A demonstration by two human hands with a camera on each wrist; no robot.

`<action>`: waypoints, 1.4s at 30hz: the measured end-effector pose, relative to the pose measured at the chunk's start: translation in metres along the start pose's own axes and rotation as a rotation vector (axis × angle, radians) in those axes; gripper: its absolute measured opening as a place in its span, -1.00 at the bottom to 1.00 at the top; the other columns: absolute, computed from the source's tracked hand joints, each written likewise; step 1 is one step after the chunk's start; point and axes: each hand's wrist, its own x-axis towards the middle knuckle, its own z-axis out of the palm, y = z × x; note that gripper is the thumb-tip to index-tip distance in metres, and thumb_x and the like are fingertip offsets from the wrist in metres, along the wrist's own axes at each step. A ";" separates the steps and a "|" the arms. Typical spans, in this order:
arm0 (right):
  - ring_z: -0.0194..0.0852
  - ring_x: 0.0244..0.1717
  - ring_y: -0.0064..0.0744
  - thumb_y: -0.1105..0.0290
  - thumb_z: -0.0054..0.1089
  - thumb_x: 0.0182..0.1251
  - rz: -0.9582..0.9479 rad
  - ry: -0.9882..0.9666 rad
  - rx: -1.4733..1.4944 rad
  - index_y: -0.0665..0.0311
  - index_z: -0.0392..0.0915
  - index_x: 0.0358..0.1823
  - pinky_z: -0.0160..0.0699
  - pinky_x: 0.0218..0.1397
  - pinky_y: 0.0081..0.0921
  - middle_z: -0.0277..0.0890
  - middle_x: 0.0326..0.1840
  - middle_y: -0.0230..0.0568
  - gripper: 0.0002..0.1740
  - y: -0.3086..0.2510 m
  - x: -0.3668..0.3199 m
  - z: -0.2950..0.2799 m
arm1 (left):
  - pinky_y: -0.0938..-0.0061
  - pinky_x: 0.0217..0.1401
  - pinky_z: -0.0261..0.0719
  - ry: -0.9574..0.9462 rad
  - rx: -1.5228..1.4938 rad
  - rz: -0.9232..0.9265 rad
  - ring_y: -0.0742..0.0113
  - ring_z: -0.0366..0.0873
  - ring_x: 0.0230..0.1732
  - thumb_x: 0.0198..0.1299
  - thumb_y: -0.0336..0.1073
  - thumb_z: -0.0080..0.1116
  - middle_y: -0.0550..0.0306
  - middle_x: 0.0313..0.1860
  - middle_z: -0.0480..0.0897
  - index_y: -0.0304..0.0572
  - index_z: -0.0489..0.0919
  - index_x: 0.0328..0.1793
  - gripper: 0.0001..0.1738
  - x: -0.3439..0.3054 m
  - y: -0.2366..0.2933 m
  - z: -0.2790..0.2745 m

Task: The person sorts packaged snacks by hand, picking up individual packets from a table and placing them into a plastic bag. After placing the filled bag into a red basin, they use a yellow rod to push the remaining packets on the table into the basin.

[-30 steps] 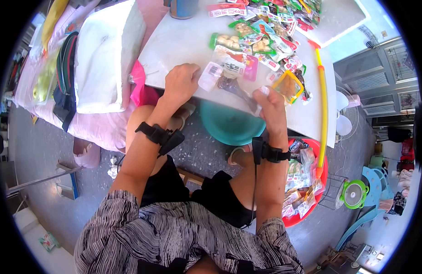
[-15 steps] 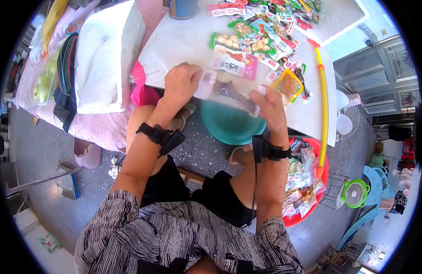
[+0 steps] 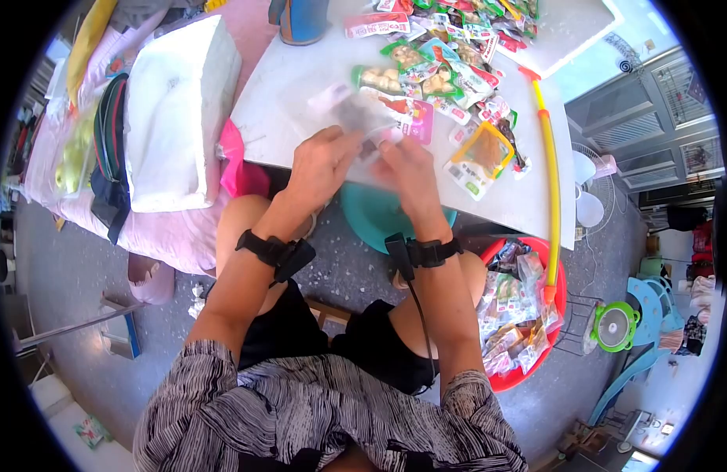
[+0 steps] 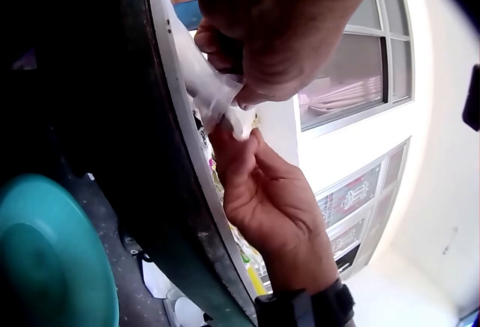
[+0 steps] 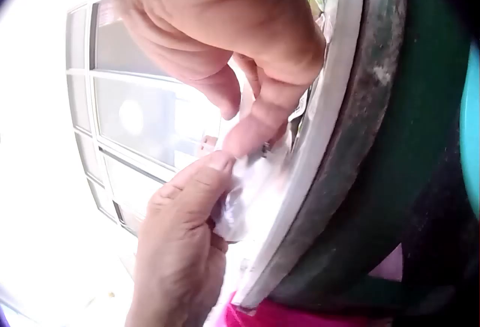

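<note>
Above the near table edge, a clear plastic food packet [image 3: 354,112] with dark contents and a pale label hangs blurred in front of my hands. My left hand [image 3: 322,163] pinches its near edge; the left wrist view shows the crumpled clear film [image 4: 217,96] at that thumb. The right hand [image 3: 410,175] is close beside it, fingertips almost meeting the left ones. A small white cloth [image 4: 241,122] sits at the right fingertips in the left wrist view. In the right wrist view, the right index finger [image 5: 259,125] touches the film beside the left thumb.
Many food packets [image 3: 438,75] are heaped on the white table [image 3: 285,110]; a yellow-edged one [image 3: 485,153] lies apart. A yellow tube [image 3: 546,173] runs down the right side. A teal basin [image 3: 367,216] is below, a red basin [image 3: 556,315] of packets to the right, a foam box [image 3: 178,118] left.
The packet, earlier stretched between both hands, has swung up and left. My right hand has moved left to meet the left hand, uncovering more of the yellow-edged packet.
</note>
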 end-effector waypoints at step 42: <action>0.40 0.15 0.07 0.34 0.25 0.06 -0.070 0.706 -1.382 0.34 0.46 0.14 0.42 0.12 -0.14 0.49 0.12 0.06 -0.44 -0.020 -0.004 -0.205 | 0.34 -0.47 0.42 -0.015 0.142 -0.059 0.15 0.46 -0.57 0.04 -0.50 0.21 -0.03 -0.48 0.51 -0.36 0.62 -0.09 -0.74 0.002 -0.016 -0.005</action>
